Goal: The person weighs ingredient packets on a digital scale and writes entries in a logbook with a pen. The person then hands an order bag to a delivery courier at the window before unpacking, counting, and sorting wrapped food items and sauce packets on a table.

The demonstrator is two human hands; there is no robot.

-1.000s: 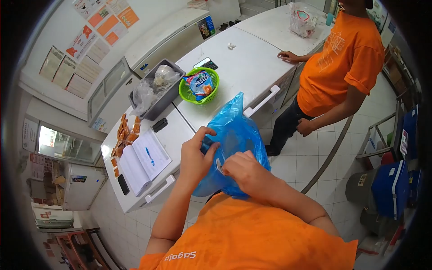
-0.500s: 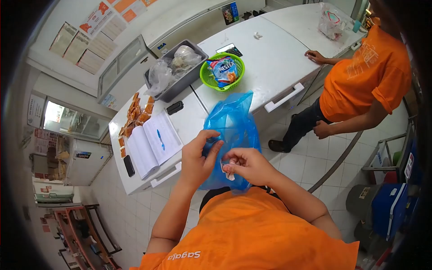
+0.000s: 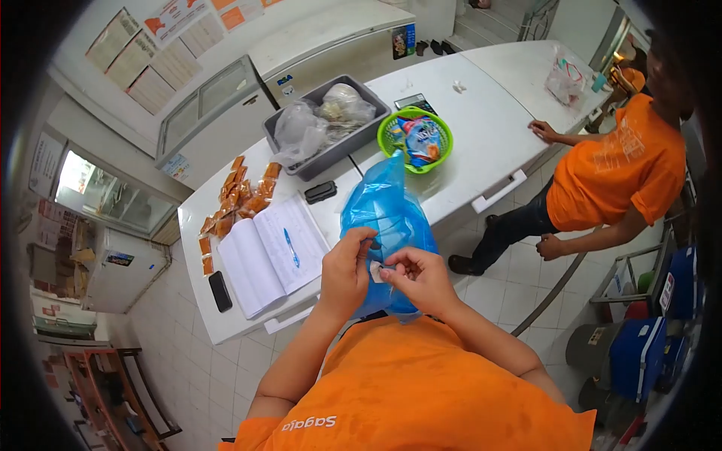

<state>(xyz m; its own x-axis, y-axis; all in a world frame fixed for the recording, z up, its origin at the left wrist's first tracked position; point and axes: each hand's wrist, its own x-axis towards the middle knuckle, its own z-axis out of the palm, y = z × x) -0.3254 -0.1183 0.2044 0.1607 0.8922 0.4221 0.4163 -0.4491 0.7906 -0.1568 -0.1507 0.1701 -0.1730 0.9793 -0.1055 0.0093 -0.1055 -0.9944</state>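
A translucent blue plastic bag [image 3: 387,214] hangs in front of my body, upright against the table's edge. My left hand [image 3: 347,267] is closed at the bag's left side, thumb and fingers pinching its film. A small white slip of paper [image 3: 377,272] shows between my two hands. My right hand [image 3: 418,279] pinches at this slip with thumb and fingertips, over the front of the bag. What the bag contains cannot be made out.
On the white table stand a grey tub [image 3: 297,171] with clear bags and a green basket [image 3: 445,154] with a Nestea pack. Orange sachets [image 3: 244,192], an open notebook [image 3: 248,263], a pen [image 3: 292,248] and a phone [image 3: 219,292] lie left. A co-worker [image 3: 602,165] stands right.
My view has shifted, so the table and its things sit lower and further right. The white slip has turned and lies closer to my left hand. Both hands stay at the bag.
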